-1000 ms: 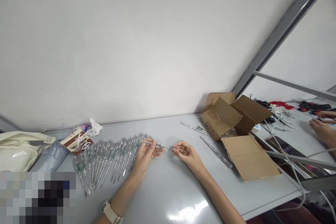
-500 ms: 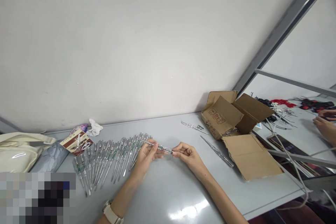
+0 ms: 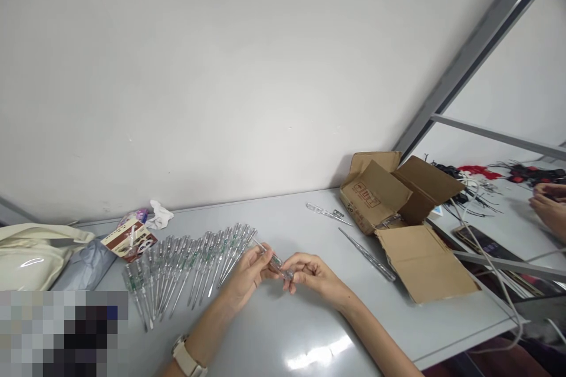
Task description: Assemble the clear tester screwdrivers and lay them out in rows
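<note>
My left hand (image 3: 250,274) and my right hand (image 3: 309,275) meet over the grey table (image 3: 309,330), both pinched on one clear tester screwdriver (image 3: 275,260) with a green insert. Its metal tip points back and left; its handle end sits by my right fingers. Just left of my hands lies a fanned row of several identical clear screwdrivers (image 3: 186,265). A watch (image 3: 186,359) is on my left wrist.
An open cardboard box (image 3: 398,206) stands at the right, with two loose screwdrivers (image 3: 367,254) (image 3: 327,213) beside it. A cream bag (image 3: 30,253), a small carton (image 3: 128,237) and a crumpled tissue (image 3: 160,214) lie at the left. Another person's hands (image 3: 548,206) work among cables on the adjoining table.
The held screwdriver has tilted and come lower and nearer to me; my hands have closed in together. The other person's hands have shifted slightly right.
</note>
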`<action>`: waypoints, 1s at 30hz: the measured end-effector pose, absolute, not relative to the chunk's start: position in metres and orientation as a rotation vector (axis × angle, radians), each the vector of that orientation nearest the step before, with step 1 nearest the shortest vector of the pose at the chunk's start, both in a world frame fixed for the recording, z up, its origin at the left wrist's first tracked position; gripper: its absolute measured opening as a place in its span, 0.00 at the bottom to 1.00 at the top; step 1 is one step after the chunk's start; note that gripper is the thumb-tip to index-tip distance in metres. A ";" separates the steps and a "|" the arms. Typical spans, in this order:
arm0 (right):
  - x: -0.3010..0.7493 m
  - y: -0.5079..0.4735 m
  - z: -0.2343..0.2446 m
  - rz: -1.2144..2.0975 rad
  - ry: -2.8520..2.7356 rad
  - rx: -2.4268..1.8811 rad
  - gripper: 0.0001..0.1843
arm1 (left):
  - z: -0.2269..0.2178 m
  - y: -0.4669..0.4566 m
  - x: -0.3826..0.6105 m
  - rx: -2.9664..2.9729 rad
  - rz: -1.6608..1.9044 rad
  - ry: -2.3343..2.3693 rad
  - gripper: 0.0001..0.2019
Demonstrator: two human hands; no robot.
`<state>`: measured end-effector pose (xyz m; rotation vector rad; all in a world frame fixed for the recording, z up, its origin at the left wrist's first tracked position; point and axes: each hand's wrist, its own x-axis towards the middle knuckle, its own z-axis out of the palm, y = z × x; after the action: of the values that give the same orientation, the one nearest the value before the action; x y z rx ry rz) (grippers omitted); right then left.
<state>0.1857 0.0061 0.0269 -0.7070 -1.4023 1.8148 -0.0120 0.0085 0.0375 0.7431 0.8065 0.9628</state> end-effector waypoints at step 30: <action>0.188 0.006 0.032 1.869 -1.329 -0.631 0.15 | 0.034 0.010 -0.012 0.841 0.965 0.707 0.21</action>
<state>0.1880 0.0059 0.0319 -0.6305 -1.3292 1.8686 -0.0125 0.0104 0.0338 0.8413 0.7066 0.9651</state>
